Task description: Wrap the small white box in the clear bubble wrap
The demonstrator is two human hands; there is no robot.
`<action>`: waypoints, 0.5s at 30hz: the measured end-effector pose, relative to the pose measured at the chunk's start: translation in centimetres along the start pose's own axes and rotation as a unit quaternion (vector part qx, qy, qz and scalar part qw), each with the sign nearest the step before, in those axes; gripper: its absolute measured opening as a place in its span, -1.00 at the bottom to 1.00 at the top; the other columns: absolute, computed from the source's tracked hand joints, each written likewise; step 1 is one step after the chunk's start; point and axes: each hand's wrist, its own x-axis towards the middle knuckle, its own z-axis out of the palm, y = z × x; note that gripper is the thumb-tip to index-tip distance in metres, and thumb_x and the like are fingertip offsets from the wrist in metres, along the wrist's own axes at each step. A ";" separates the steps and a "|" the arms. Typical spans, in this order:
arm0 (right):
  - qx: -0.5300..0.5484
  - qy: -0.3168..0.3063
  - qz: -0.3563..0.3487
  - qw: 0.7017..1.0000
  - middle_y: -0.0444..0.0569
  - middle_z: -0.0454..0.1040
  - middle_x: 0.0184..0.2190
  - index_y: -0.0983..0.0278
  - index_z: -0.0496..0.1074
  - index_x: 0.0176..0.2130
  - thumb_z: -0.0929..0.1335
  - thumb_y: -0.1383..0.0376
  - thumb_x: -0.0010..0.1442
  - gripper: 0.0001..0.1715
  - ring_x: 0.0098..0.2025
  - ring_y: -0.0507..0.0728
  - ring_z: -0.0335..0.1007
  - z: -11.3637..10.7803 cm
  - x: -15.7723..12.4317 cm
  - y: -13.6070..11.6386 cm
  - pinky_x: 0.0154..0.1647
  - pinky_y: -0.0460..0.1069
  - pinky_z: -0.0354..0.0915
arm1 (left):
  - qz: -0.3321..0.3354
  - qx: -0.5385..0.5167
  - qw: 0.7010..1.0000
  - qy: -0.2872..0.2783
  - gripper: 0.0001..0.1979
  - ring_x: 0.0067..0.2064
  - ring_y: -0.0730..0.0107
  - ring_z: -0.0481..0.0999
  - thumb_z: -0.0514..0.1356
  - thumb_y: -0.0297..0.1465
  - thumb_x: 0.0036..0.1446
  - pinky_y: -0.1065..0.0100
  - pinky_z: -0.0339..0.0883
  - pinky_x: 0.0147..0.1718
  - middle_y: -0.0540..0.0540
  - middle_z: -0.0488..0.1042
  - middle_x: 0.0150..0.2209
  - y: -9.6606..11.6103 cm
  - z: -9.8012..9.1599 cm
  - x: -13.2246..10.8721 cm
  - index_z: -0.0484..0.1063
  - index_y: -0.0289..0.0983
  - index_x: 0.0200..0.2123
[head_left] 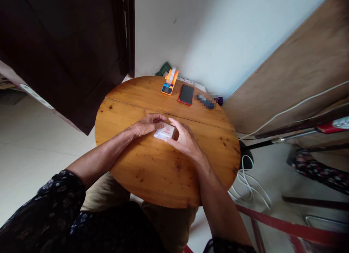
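A small white box with red print on top lies near the middle of the round wooden table. Crinkled, clear-looking wrap shows along its left and near side. My left hand is at the box's left end, thumb on its upper corner and fingers curled behind it. From the right, my right hand curves around the other end, its thumb against the near edge and its fingers at the far side. A gap shows between the right palm and the box.
An orange tape dispenser, a red-edged phone and a blurred dark object lie toward the table's far edge, by the wall. A dark door stands left. White cable coils on the floor at right, near a red frame.
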 end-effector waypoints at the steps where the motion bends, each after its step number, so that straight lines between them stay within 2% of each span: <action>1: -0.008 0.004 -0.003 1.000 0.11 0.54 0.12 0.12 0.31 0.31 0.50 0.24 0.04 -0.13 0.15 0.37 0.46 0.0 0.0 0.0 0.22 0.35 0.29 | 0.007 -0.005 1.000 -0.002 -0.63 -0.23 0.40 0.54 0.37 -0.35 0.05 0.32 0.38 -0.19 -0.12 0.58 -0.18 -0.1 0.0 0.1 0.49 -0.34 -0.07; 5: -0.021 0.017 -0.007 1.000 0.07 0.58 0.06 0.10 0.33 0.28 0.48 0.28 0.03 -0.16 0.09 0.36 0.50 -0.1 0.0 0.0 0.19 0.33 0.31 | 0.028 -0.010 1.000 -0.006 -0.64 -0.17 0.40 0.55 0.39 -0.39 0.04 0.30 0.39 -0.12 -0.13 0.58 -0.12 -0.4 0.0 0.3 0.49 -0.34 -0.08; 9: -0.018 -0.001 0.002 1.000 0.10 0.57 0.08 0.14 0.33 0.29 0.46 0.28 0.05 -0.18 0.10 0.36 0.51 -0.4 -0.1 0.0 0.18 0.33 0.33 | 0.027 -0.001 0.999 -0.017 -0.65 -0.16 0.39 0.55 0.37 -0.41 0.06 0.28 0.40 -0.09 -0.14 0.57 -0.10 -0.4 0.2 0.2 0.48 -0.33 -0.06; 12: 0.007 -0.001 0.006 1.000 0.10 0.56 0.10 0.14 0.31 0.30 0.48 0.21 0.08 -0.18 0.12 0.35 0.50 -0.8 -0.1 -0.1 0.20 0.33 0.32 | 0.024 0.016 1.000 -0.007 -0.64 -0.15 0.39 0.53 0.37 -0.40 0.07 0.28 0.39 -0.09 -0.13 0.56 -0.10 -0.3 0.2 0.1 0.48 -0.32 -0.05; 15: 0.031 0.019 0.001 0.999 0.07 0.56 0.11 0.12 0.35 0.26 0.45 0.26 0.10 -0.27 0.12 0.32 0.50 -1.3 0.0 -0.1 0.20 0.29 0.34 | 0.023 0.045 0.999 0.006 -0.63 -0.15 0.40 0.51 0.38 -0.38 0.05 0.28 0.37 -0.07 -0.10 0.54 -0.12 -0.2 0.2 0.0 0.49 -0.30 -0.05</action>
